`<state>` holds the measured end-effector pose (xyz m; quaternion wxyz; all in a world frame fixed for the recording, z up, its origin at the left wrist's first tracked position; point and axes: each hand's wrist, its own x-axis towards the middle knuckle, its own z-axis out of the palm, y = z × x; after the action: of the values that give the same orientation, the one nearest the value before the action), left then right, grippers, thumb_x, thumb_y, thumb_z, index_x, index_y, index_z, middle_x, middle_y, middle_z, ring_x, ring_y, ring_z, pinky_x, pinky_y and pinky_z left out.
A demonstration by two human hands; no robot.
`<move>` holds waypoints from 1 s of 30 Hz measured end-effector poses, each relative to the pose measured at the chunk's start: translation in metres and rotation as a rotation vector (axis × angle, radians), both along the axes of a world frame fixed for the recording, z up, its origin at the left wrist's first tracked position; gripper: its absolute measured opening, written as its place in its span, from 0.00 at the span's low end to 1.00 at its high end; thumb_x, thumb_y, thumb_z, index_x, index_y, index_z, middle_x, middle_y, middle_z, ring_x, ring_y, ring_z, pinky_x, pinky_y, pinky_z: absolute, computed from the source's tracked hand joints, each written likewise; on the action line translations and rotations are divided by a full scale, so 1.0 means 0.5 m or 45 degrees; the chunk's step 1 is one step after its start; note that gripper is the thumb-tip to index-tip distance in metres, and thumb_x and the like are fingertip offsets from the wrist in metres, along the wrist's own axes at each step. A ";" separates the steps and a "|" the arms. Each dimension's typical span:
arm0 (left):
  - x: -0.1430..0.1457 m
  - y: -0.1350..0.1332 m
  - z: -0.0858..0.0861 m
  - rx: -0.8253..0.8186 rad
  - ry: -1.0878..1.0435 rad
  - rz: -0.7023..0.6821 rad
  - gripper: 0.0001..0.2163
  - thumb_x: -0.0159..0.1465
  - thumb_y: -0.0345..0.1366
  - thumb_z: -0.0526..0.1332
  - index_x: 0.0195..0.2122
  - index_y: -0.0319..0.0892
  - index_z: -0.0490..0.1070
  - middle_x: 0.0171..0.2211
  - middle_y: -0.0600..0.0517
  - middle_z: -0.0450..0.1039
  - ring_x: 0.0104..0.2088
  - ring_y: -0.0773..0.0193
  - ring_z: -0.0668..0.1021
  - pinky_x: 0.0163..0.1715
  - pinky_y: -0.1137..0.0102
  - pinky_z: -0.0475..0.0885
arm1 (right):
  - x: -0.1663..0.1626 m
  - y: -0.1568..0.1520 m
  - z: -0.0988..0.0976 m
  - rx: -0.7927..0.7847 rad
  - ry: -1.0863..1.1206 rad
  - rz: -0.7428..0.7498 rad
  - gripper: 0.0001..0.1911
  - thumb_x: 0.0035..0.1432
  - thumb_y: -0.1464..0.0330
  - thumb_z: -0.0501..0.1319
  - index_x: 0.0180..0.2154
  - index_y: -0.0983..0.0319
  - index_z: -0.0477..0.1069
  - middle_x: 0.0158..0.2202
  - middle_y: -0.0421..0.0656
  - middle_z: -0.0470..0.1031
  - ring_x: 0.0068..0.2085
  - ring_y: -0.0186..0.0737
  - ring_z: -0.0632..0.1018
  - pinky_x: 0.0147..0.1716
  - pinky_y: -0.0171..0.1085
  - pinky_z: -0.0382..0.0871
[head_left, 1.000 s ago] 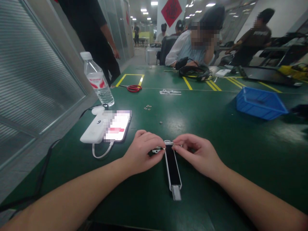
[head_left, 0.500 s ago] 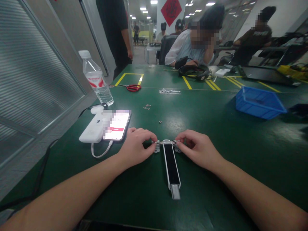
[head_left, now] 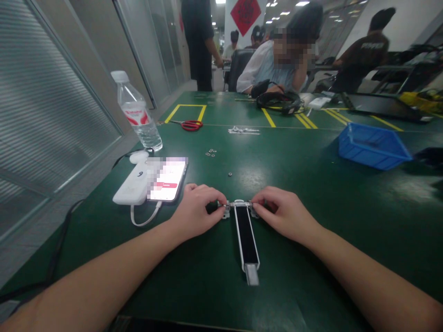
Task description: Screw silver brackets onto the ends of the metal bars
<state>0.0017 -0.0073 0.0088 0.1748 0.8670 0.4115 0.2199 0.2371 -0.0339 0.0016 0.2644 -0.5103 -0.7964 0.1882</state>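
A long black part with silver edges (head_left: 247, 237) lies on the green table (head_left: 311, 221), pointing toward me. Across its far end runs a small metal rod with brackets (head_left: 238, 204). My left hand (head_left: 197, 210) pinches the rod's left end with thumb and forefinger. My right hand (head_left: 285, 212) pinches its right end in the same way. Both hands rest on the table, fingers curled.
A lit phone (head_left: 168, 179) on a white power bank (head_left: 133, 184) lies left, a water bottle (head_left: 136, 113) behind it. Red scissors (head_left: 192, 125), small loose nuts (head_left: 211, 152) and a blue bin (head_left: 374, 146) lie further off. People sit and stand beyond the table.
My hands have moved apart from over the part's far end to either side of it, each pinching an end of the rod. A standing person walked away at the back.
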 end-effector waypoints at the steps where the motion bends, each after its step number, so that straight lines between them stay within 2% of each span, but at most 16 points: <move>1: 0.000 0.000 -0.001 0.000 0.000 0.001 0.03 0.58 0.33 0.60 0.32 0.46 0.73 0.33 0.57 0.78 0.36 0.61 0.77 0.44 0.60 0.57 | 0.000 0.000 0.000 -0.003 -0.003 0.002 0.07 0.59 0.71 0.57 0.32 0.62 0.74 0.28 0.42 0.72 0.28 0.36 0.70 0.29 0.37 0.63; 9: -0.001 0.003 -0.005 0.008 -0.015 0.005 0.04 0.58 0.34 0.59 0.33 0.47 0.73 0.30 0.58 0.77 0.33 0.62 0.76 0.43 0.62 0.58 | 0.001 0.000 -0.002 -0.023 -0.014 0.009 0.07 0.60 0.71 0.57 0.32 0.62 0.74 0.29 0.43 0.72 0.29 0.36 0.70 0.29 0.36 0.63; 30: 0.000 0.005 -0.003 0.023 -0.012 -0.002 0.03 0.59 0.33 0.62 0.34 0.47 0.74 0.32 0.58 0.78 0.34 0.62 0.77 0.43 0.60 0.59 | 0.001 0.001 -0.003 -0.037 -0.038 0.034 0.07 0.60 0.72 0.56 0.32 0.62 0.71 0.29 0.42 0.70 0.30 0.37 0.70 0.30 0.36 0.62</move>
<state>0.0017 -0.0048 0.0073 0.1689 0.8679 0.4081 0.2275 0.2376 -0.0332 0.0002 0.2425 -0.5060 -0.8043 0.1957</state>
